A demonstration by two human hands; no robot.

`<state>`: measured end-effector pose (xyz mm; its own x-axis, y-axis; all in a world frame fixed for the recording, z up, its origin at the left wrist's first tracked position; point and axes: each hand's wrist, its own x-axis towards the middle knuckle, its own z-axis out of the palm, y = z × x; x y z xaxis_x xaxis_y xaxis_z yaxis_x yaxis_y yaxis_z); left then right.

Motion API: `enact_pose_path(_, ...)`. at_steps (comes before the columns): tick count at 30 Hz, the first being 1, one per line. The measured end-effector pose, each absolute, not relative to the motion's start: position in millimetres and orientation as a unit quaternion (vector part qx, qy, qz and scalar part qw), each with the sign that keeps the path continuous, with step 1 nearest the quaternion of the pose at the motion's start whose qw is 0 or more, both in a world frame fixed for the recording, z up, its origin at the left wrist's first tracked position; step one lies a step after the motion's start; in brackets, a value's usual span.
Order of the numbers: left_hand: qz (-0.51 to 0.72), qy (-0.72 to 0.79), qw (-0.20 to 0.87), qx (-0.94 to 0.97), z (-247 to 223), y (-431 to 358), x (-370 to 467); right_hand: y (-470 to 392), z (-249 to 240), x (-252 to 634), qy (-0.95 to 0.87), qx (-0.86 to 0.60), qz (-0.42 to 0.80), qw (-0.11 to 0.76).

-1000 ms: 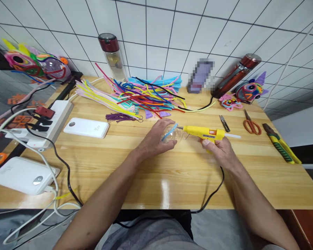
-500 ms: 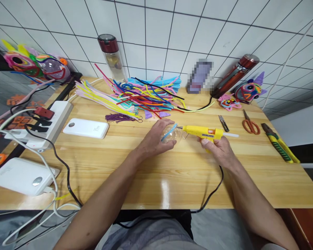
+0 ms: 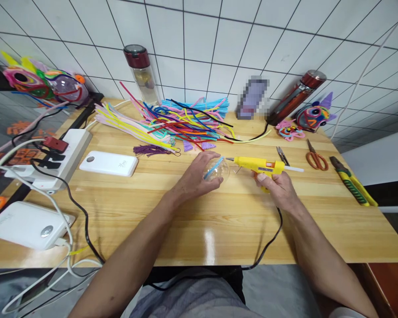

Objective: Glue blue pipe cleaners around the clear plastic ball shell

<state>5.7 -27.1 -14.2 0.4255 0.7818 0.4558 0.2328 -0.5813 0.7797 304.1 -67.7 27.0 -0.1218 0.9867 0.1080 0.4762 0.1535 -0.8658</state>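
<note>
My left hand (image 3: 199, 175) is wrapped round a clear plastic ball (image 3: 223, 171), thumb below and fingers above. A light blue pipe cleaner strip (image 3: 214, 168) runs slantwise across the ball. In my right hand (image 3: 278, 187) is a yellow hot glue gun (image 3: 257, 164), gripped by its handle. Its metal nozzle points left, close to the ball's upper right side; whether the two touch I cannot tell. A white glue stick (image 3: 295, 169) pokes out of the gun's rear. The black cord (image 3: 268, 240) drops from the handle over the table's front edge.
Behind my hands lies a heap of coloured pipe cleaners (image 3: 185, 119). Small snips (image 3: 281, 155), scissors (image 3: 316, 157) and pliers (image 3: 351, 180) lie to the right. Leftward are a white power bank (image 3: 109, 163), a power strip (image 3: 64, 154) and tangled cables. A glass bottle (image 3: 142, 75) stands behind.
The glue gun has shifted slightly, its nozzle now a little farther right and no longer overlapping the ball as much. My left hand keeps hold of the ball.
</note>
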Motion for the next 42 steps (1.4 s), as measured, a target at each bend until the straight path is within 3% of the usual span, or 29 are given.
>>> enact_pose_path(4, 0.432, 0.344, 0.328, 0.767, -14, -27, 8, -59, 21, 304, -0.551, -0.539, 0.393, 0.501)
enact_pose_path(7, 0.448, 0.372, 0.336, 0.74, -11, -27, 9, -47, 15, 308, -0.476, -0.57, 0.41, 0.53)
enact_pose_path(12, 0.516, 0.445, 0.322, 0.657, -4, -27, 7, -32, 1, 316, -0.454, -0.622, 0.474, 0.427)
enact_pose_path(23, 0.607, 0.449, 0.245, 0.608, -14, -20, 9, -23, 3, 305, -0.496, -0.669, 0.447, 0.325)
enact_pose_path(32, 0.621, 0.442, 0.227, 0.606, -16, -21, 15, -18, 53, 324, -0.548, -0.793, 0.231, 0.133)
enact_pose_path(36, 0.608, 0.451, 0.233, 0.61, -15, -24, 17, 48, 80, 294, -0.696, -0.706, -0.011, 0.126)
enact_pose_path(42, 0.615, 0.456, 0.198, 0.612, -14, -24, 17, 169, 61, 226, -0.761, -0.643, -0.06, 0.068)
